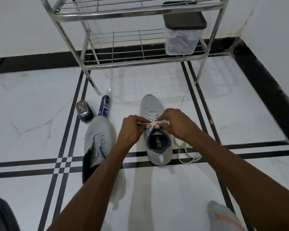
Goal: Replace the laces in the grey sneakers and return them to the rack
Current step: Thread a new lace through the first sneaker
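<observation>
Nearest, we log a grey sock (223,215) at lower right and a dark trouser knee (2,214) at lower left.

Next, two forearms reaching forward over the white tiled floor (32,100).

Item: unlaced sneaker (98,140), left of the arms, tongue open, eyelets bare, toe pointing away from us.

Item: loose lace end (188,157), looped on the floor just beside the heel of the other shoe.

Item: laced sneaker (154,130), upright between the hands, cream lace (153,120) crossed through the lower eyelets.

Item: left hand (132,129), fingers curled, pinching a strand of that lace and drawing it out to the left.

Item: right hand (175,121), fingers bent over the upper eyelets, thumb tip under the crossing, nipping the lace there.

Item: polish tin (84,114) and spray can (104,105), on the floor beyond the unlaced sneaker.

Farthest: steel rack (140,54), lower shelf holding a lidded plastic box (182,37).

Risk, as we judge it: pulling the left strand too hard could leave the ends uneven or skew the crossings; a slack pinch on the right could let the row loosen. One shoe unlaced means the job is about half done.
</observation>
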The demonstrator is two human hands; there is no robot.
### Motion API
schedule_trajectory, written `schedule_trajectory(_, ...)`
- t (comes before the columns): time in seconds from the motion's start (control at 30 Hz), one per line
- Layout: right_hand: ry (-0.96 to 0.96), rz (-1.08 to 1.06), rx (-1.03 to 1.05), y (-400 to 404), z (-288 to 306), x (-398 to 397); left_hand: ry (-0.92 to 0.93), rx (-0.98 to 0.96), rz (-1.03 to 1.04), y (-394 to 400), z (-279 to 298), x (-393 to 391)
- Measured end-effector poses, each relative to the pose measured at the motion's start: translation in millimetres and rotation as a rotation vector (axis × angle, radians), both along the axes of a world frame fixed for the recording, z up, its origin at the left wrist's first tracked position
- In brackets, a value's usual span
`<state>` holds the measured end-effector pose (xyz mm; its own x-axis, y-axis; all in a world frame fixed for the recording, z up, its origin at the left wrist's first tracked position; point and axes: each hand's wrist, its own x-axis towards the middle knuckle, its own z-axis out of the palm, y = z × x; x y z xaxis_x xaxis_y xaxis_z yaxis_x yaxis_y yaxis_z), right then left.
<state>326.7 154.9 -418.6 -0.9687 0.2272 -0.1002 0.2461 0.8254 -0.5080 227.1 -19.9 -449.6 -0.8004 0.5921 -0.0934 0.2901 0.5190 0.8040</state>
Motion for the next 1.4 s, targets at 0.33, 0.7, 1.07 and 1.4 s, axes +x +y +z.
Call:
schedule_trajectory(0.33, -0.065, -0.011, 0.015, 4.2, -12.3, 2.3, 0.184, 0.072, 0.046, -5.7, -14.8, 8.9)
schedule_trajectory(0.7, -0.045, 0.146, 0.169, 8.3, -18.9, 15.2, 0.245, 0.037, 0.132, -7.2, -12.8, 18.0)
schedule_trajectory(1.07, 0.008, -0.126, -0.298, 32.2, -6.1, 29.0, 0.005, 0.077, 0.154, -2.1, -15.1, 12.0)
schedule_trajectory(1.4, -0.528, -0.180, 0.103, 31.9, -48.9, 118.1, -0.092, 0.067, 0.305, 22.8, -15.1, 36.9)
